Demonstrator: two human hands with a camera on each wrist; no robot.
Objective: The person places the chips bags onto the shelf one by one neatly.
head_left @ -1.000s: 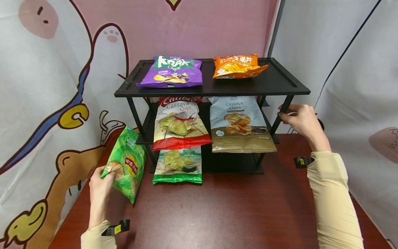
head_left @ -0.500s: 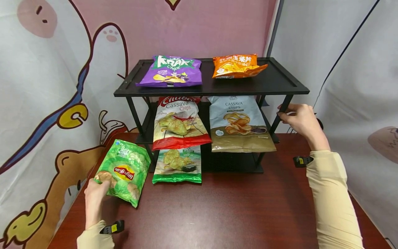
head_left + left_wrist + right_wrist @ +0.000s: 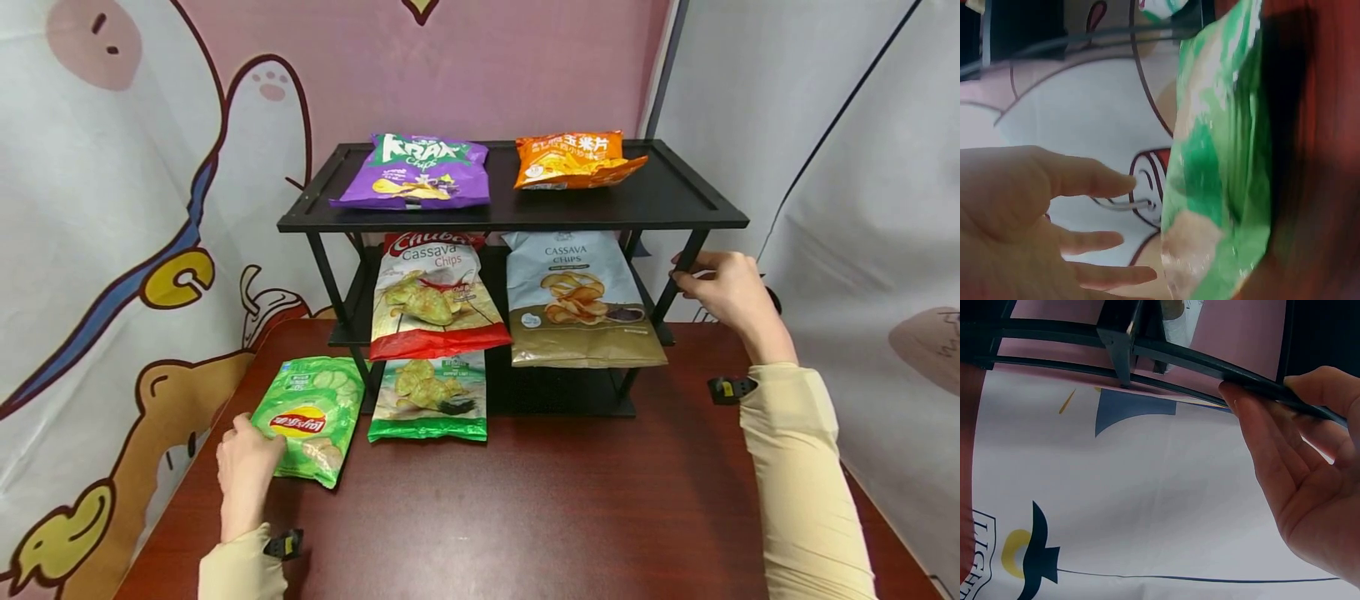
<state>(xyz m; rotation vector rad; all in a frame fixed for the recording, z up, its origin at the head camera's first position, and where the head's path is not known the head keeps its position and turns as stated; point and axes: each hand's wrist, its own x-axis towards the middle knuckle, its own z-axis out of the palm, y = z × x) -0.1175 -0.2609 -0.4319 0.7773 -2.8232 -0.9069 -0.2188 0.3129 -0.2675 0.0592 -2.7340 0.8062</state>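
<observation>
A green Lay's chip bag (image 3: 311, 412) lies on the table left of the black rack (image 3: 510, 218). At its left edge is my left hand (image 3: 247, 467); in the left wrist view the fingers (image 3: 1094, 181) are spread and relaxed, with a gap between them and the bag's side. My right hand (image 3: 723, 287) pinches the rack's front right post (image 3: 678, 271) between thumb and fingers, also seen from below in the right wrist view. On the rack's middle tier hang a red-and-white cassava chip bag (image 3: 435, 304) and a grey-and-gold cassava chip bag (image 3: 573, 308).
Up on the top tier lie a purple chip bag (image 3: 423, 171) and an orange chip bag (image 3: 573, 158). A green-edged chip bag (image 3: 431, 404) sticks out of the bottom tier. The brown table (image 3: 525, 508) extends forward; a printed cloth (image 3: 510, 75) hangs behind.
The green Lay's bag, gripped and tilted up by my left hand earlier, has come down flat on the table, and the hand has let go. My right hand has kept its hold.
</observation>
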